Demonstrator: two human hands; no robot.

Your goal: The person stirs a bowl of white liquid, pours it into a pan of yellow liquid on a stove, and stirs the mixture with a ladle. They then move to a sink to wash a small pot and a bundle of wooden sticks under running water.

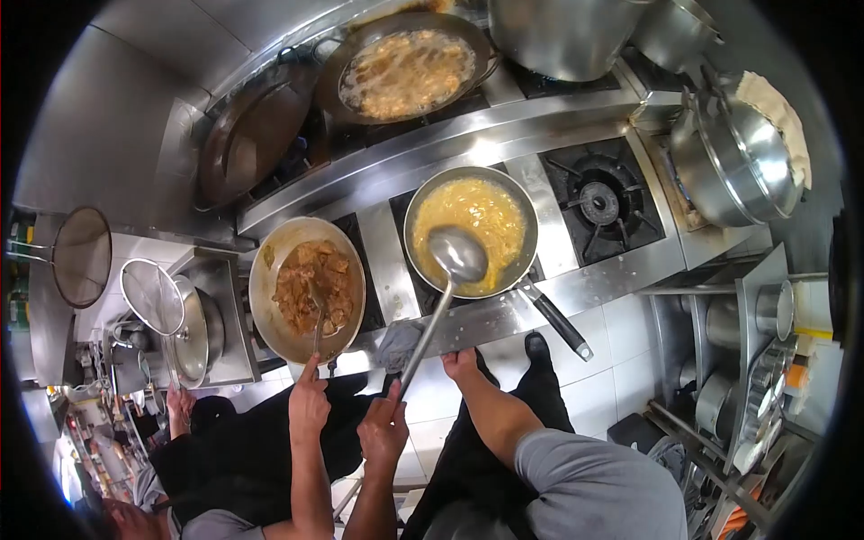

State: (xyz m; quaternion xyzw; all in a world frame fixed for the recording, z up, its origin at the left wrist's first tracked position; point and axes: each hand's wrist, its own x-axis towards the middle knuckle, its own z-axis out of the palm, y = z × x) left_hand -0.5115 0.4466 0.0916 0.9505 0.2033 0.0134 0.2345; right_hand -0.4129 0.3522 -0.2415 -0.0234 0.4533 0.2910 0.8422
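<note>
My left hand [382, 430] is closed around the long handle of a metal ladle [457, 255]. The ladle's bowl lies over a frying pan [530, 202] holding a yellow, egg-like mixture [472, 209], hiding part of it. The pan sits on a burner, its black handle [560, 326] pointing down and right. At the stove's front edge [504, 337], my right hand [461, 363] has its fingers curled against the metal; the fingertips are partly hidden. A grey cloth [399, 347] lies on that edge beside the ladle handle.
A co-worker's hand [309, 405] holds a utensil in a pan [263, 297] of brown meat pieces; their other hand [180, 402] is by a strainer [153, 295]. Behind, food bubbles in a wok [326, 87]. A bare burner [598, 200] and metal bowls [733, 157] stand right.
</note>
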